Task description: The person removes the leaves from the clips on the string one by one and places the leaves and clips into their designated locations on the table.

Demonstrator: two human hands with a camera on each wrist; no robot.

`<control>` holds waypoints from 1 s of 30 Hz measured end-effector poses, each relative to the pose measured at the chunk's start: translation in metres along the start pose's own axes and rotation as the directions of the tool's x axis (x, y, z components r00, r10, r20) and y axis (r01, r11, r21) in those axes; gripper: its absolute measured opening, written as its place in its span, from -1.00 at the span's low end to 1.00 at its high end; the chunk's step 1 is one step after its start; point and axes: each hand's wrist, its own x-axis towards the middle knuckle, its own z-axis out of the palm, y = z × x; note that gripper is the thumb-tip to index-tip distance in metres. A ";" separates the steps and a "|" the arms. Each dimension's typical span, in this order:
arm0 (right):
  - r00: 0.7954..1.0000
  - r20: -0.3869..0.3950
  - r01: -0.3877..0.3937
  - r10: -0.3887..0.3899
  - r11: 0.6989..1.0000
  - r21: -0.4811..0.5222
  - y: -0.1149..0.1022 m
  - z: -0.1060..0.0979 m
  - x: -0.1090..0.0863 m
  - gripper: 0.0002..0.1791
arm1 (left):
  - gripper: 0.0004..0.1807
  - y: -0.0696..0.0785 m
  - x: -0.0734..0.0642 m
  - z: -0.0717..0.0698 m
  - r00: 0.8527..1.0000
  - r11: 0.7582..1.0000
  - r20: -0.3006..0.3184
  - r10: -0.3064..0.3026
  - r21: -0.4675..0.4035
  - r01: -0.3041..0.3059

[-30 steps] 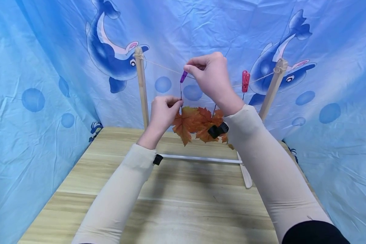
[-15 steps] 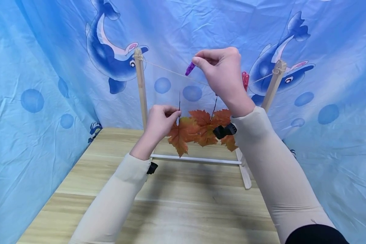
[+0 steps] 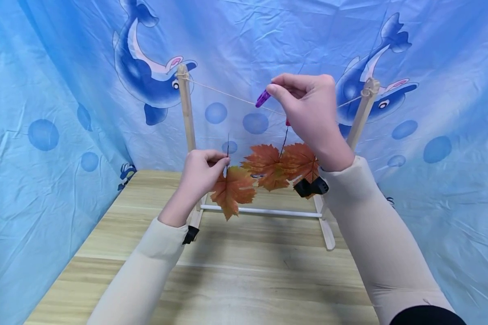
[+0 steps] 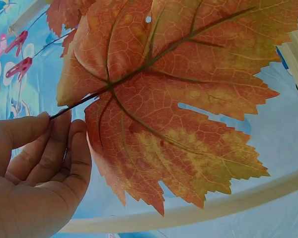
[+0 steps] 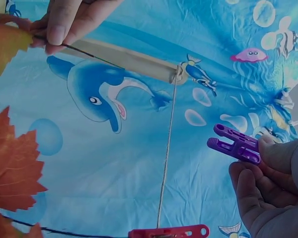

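My left hand (image 3: 203, 171) pinches the thin dark stem of an orange maple leaf (image 3: 232, 189) between thumb and finger; the leaf hangs below the fingertips, and the stem's free end sticks up above them. In the left wrist view the leaf (image 4: 179, 99) fills most of the picture. Up by the string (image 3: 223, 93), my right hand (image 3: 309, 106) pinches a purple clothespin (image 3: 262, 98). That clothespin (image 5: 236, 144) is apart from the string in the right wrist view, with nothing in its jaws. Two other leaves (image 3: 270, 167) hang from the string.
The string runs between two wooden posts (image 3: 185, 108) joined low down by a white rod (image 3: 276, 212). A red clothespin (image 5: 169, 231) on the string holds a leaf stem. The wooden table (image 3: 244, 271) lies below, and a blue dolphin-print curtain (image 3: 244, 40) surrounds it.
The purple clothespin has come off the leaf's stem and moved right with my right hand. My left hand has lowered the leaf and drawn it left, apart from the others.
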 end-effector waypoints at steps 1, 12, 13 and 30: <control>1.000 -0.001 -0.003 0.003 1.000 -0.001 0.002 -0.001 -0.002 -0.81 | -0.88 -0.001 -0.002 -0.001 1.000 1.000 0.005 -0.004 0.001 0.004; 1.000 0.007 0.023 -0.023 0.999 -0.032 0.042 -0.016 -0.029 -0.82 | -0.89 -0.005 -0.024 -0.006 0.997 0.999 0.068 -0.031 0.028 0.029; 1.000 0.012 0.021 -0.021 0.999 -0.024 0.043 -0.017 -0.032 -0.82 | -0.89 -0.005 -0.026 -0.007 0.997 0.999 0.073 -0.036 0.030 0.034; 0.986 0.103 -0.124 0.131 0.989 -0.076 0.061 -0.036 -0.094 -0.79 | -0.90 -0.013 -0.054 -0.012 0.984 0.990 0.134 -0.119 0.089 0.108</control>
